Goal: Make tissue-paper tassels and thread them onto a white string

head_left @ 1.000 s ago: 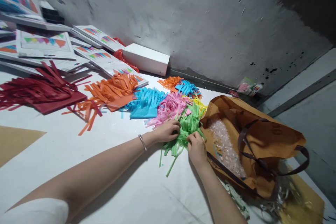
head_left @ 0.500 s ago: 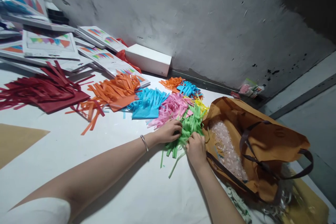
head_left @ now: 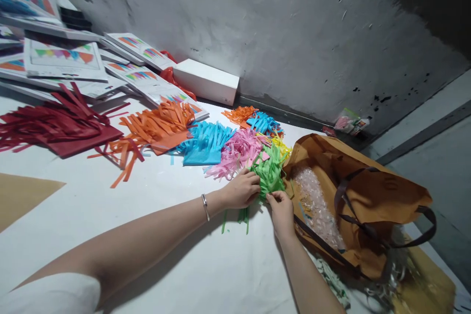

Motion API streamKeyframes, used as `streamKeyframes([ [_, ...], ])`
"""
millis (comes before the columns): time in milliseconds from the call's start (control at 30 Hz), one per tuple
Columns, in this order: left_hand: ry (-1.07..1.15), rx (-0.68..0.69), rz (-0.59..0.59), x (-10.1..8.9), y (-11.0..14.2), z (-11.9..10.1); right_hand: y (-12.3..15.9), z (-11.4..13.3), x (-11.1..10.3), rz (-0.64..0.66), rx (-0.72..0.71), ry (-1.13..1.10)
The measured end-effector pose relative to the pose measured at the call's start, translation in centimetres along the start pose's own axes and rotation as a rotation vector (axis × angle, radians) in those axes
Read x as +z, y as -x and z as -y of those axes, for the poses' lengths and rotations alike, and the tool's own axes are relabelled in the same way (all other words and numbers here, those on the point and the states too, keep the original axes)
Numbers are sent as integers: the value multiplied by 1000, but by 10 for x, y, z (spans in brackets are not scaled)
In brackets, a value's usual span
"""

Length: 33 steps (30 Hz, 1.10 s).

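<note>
A bunch of green tissue-paper fringe (head_left: 271,169) lies in front of me, beside the open brown bag. My left hand (head_left: 242,189) closes on its left edge with curled fingers, and a few green strips hang out below that hand. At the lower right edge of the fringe, my right hand (head_left: 282,208) pinches with thumb and forefinger at the green strips. Touching the green bunch on its far left is pink fringe (head_left: 243,149). Yellow fringe (head_left: 282,147) shows just behind it. What exactly lies between the fingertips is partly hidden.
Blue fringe (head_left: 206,142), orange fringe (head_left: 158,127) and dark red fringe (head_left: 69,125) line the table to the left. Printed packages (head_left: 66,59) are piled behind them. A white box (head_left: 206,81) stands against the wall. The brown bag (head_left: 382,196), holding clear plastic scraps, occupies the right.
My right hand has shifted slightly right and now pinches at the fringe. The green strips that trailed toward me are gathered up into the bunch. My left hand has moved a little right.
</note>
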<state>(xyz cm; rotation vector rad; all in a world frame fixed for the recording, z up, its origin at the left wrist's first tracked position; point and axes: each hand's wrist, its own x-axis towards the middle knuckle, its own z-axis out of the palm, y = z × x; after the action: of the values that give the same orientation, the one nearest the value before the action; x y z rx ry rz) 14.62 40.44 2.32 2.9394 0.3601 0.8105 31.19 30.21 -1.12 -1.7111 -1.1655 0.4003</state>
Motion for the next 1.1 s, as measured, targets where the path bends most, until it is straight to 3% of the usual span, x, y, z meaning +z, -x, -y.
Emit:
streamKeyframes([
  [233, -14, -48, -2, -1, 1, -2, 12, 16, 1, -85, -15, 18],
  [467, 31, -82, -15, 12, -2, -1, 17, 35, -1, -87, -63, 18],
  [633, 74, -120, -64, 15, -2, 2, 14, 33, -4, -101, 78, 72],
  [833, 98, -103, -102, 15, -3, 1, 12, 38, -3, 17, 234, 42],
  [1100, 48, -135, -111, 16, -3, -2, 5, 46, 8, -60, 82, 164],
])
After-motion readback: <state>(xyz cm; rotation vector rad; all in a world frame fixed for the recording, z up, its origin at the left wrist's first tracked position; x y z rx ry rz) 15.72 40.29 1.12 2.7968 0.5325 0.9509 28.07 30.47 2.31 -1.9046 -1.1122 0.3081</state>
